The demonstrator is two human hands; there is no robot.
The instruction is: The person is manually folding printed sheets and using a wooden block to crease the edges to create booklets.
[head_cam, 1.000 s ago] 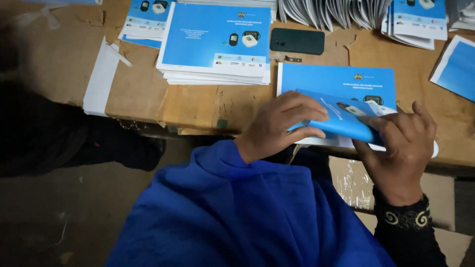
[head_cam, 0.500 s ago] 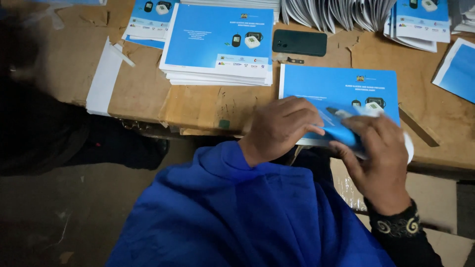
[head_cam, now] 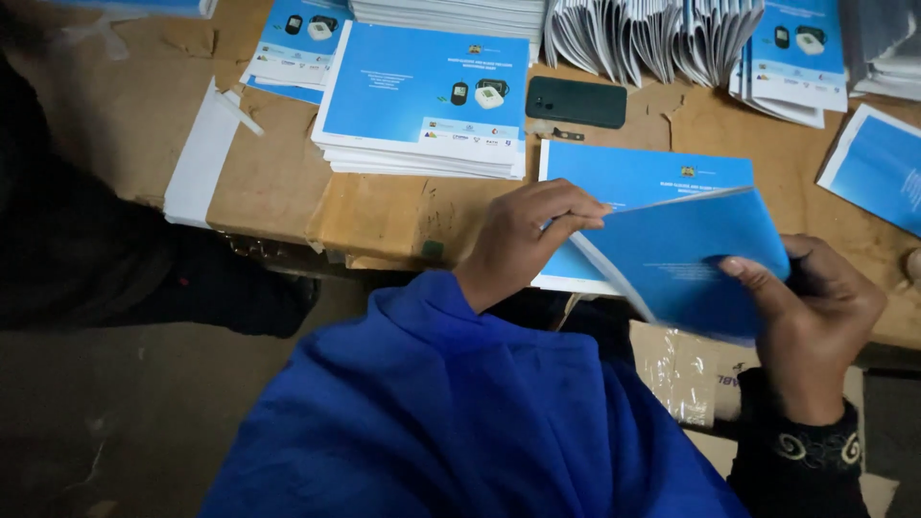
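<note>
A blue booklet [head_cam: 686,259] is lifted off the table's near edge, tilted up with its plain blue back showing. My left hand [head_cam: 523,240] pinches its left corner with fingers curled over the edge. My right hand [head_cam: 811,317] grips its right side, thumb on the cover. Under it lies another blue booklet [head_cam: 633,177] flat on the cardboard-covered table [head_cam: 269,182].
A stack of blue booklets [head_cam: 422,105] sits behind left, with another stack [head_cam: 293,43] further left. A dark phone [head_cam: 576,101] lies beside folded white sheets [head_cam: 652,38]. More booklets [head_cam: 791,58] and a loose one [head_cam: 878,168] lie right. White paper strip [head_cam: 197,158] at left edge.
The booklet was curled tight between both hands; now it is spread out flat and raised, my right hand having moved right and down along it.
</note>
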